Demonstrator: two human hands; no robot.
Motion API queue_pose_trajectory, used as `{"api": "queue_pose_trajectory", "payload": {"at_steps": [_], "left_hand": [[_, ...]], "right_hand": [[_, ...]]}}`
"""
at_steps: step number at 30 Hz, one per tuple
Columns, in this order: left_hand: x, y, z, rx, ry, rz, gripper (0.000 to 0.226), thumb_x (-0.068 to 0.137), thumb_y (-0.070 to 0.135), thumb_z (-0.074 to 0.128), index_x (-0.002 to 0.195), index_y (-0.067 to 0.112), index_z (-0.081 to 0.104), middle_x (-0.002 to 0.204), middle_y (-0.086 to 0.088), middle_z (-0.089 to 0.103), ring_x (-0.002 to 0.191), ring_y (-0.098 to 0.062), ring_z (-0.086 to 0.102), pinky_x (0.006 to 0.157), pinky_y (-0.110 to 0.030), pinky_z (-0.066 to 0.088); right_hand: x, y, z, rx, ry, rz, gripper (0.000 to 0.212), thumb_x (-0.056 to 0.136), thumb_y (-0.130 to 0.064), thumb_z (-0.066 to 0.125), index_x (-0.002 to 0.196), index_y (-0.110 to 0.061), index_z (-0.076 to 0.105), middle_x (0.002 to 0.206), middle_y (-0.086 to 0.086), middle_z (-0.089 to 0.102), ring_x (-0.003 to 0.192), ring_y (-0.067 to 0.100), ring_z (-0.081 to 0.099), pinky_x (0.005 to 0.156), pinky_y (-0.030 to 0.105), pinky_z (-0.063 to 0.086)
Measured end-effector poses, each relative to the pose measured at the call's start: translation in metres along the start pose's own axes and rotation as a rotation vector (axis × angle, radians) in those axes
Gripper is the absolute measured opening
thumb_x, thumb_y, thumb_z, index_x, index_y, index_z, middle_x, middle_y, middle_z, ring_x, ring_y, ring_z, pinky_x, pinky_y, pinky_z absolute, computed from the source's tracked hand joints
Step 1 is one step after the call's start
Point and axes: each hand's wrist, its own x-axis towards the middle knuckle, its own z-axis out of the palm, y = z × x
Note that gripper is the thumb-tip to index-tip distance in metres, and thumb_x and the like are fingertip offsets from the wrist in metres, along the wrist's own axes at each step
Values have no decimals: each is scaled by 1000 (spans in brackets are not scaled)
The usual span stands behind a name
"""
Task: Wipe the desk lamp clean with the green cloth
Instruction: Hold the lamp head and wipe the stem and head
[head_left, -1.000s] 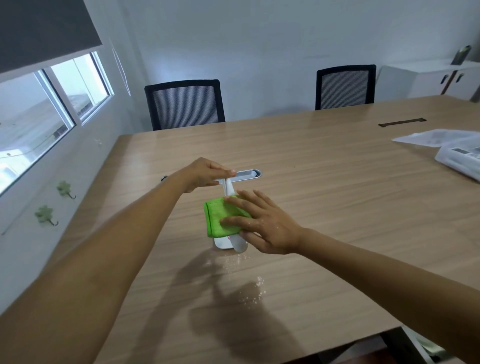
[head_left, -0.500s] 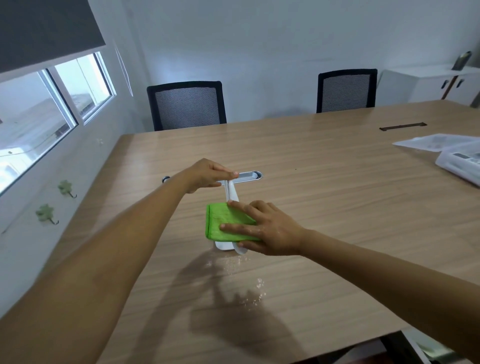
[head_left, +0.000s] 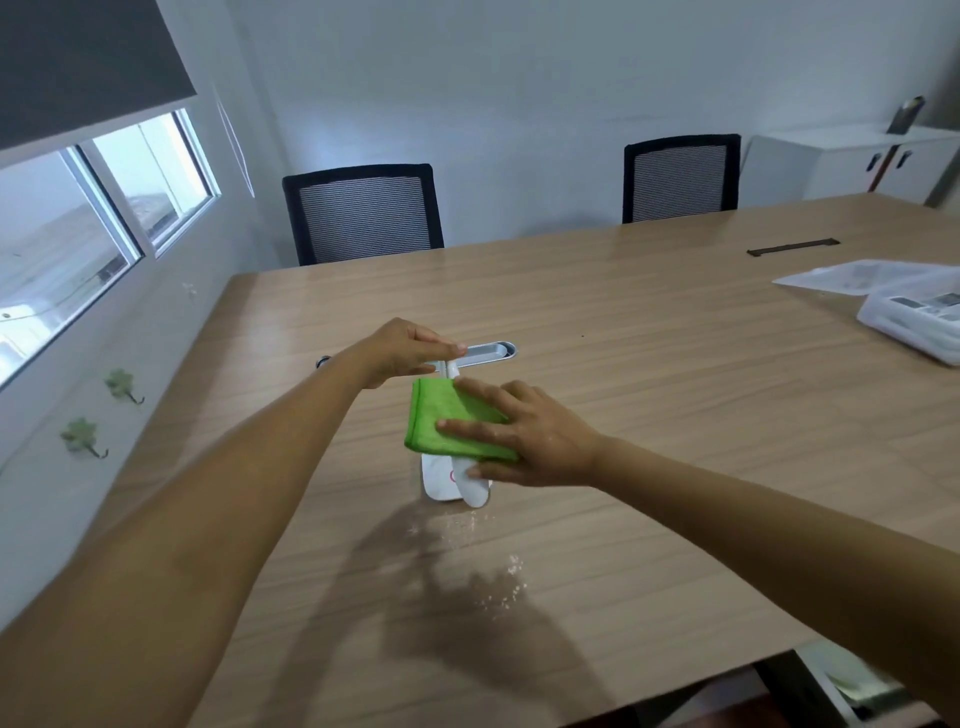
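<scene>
A small white desk lamp (head_left: 451, 482) stands on the wooden table (head_left: 649, 395), its flat head (head_left: 488, 352) pointing right. My left hand (head_left: 402, 351) pinches the lamp head near its joint with the stem. My right hand (head_left: 524, 434) presses the folded green cloth (head_left: 447, 423) against the lamp's stem, fingers spread over the cloth, thumb under it by the base. The stem is mostly hidden behind the cloth. Only the lower part of the base shows.
White crumbs or droplets (head_left: 498, 577) lie on the table just in front of the lamp. A white tray and plastic bag (head_left: 904, 306) sit at the right edge. Two black mesh chairs (head_left: 363, 213) stand at the far side. A window wall runs along the left.
My right hand and the green cloth slid slightly down the stem and the cloth lies flatter. The left hand kept its hold on the lamp head.
</scene>
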Motion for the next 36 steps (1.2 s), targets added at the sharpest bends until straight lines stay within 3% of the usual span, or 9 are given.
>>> {"api": "queue_pose_trajectory", "payload": {"at_steps": [5, 8, 11, 14, 22, 25, 28, 32, 36], "left_hand": [[3, -2, -2, -15, -3, -9, 31, 74, 27, 77, 99, 9, 74, 114, -3, 71, 113, -15, 61, 100, -34, 49], [2, -2, -4, -19, -9, -12, 34, 75, 26, 76, 103, 8, 73, 117, -5, 70, 114, -16, 61, 98, -32, 50], [-2, 2, -3, -22, -34, 3, 30, 76, 23, 75, 102, 7, 73, 109, -8, 71, 99, -17, 64, 81, -22, 54], [-4, 5, -2, 5, -35, 4, 33, 77, 22, 74, 105, 4, 71, 99, -3, 71, 86, -10, 65, 65, -13, 52], [4, -1, -3, -15, 1, -16, 34, 75, 26, 76, 103, 7, 73, 117, -5, 69, 111, -14, 60, 96, -30, 51], [3, 1, -3, -7, -5, 3, 34, 76, 23, 75, 104, 5, 72, 115, -7, 70, 108, -16, 61, 94, -29, 50], [2, 2, -3, -3, -9, 12, 33, 76, 22, 75, 104, 4, 72, 111, -9, 70, 103, -16, 62, 95, -30, 50], [3, 0, -2, -3, -15, -15, 30, 75, 23, 76, 100, 7, 74, 108, -5, 71, 99, -9, 63, 87, -20, 52], [5, 0, -4, -15, -18, -15, 28, 75, 23, 76, 99, 7, 74, 104, -3, 72, 96, -6, 63, 82, -14, 54]], "right_hand": [[-36, -20, 2, -50, -52, -232, 44, 91, -47, 46, 134, -41, 44, 148, 9, 42, 94, 32, 56, 77, 41, 50], [-27, -15, -8, -65, 10, -212, 44, 91, -45, 44, 135, -40, 43, 149, 10, 40, 97, 34, 56, 80, 42, 49], [1, 2, -16, -25, 85, -43, 42, 92, -45, 44, 134, -38, 46, 147, 13, 42, 99, 38, 57, 80, 45, 50], [10, 9, -9, -45, 38, -15, 43, 92, -44, 46, 134, -37, 44, 147, 13, 43, 99, 37, 58, 77, 46, 52], [-23, -11, -2, -156, 28, -243, 41, 93, -40, 41, 134, -39, 46, 147, 9, 44, 111, 36, 54, 93, 41, 47], [-1, -4, -12, -149, 121, -133, 42, 90, -41, 50, 132, -39, 49, 145, 8, 47, 111, 36, 54, 93, 42, 48], [12, 2, -6, -125, 84, -84, 41, 91, -41, 51, 132, -37, 50, 144, 7, 48, 114, 36, 55, 93, 45, 48], [-5, -5, 12, -120, 57, -132, 40, 95, -33, 43, 135, -30, 49, 145, 12, 45, 129, 38, 46, 105, 46, 42], [-32, -15, 18, -171, 48, -242, 43, 96, -19, 41, 139, -23, 43, 146, 12, 44, 137, 28, 39, 113, 42, 32]]}}
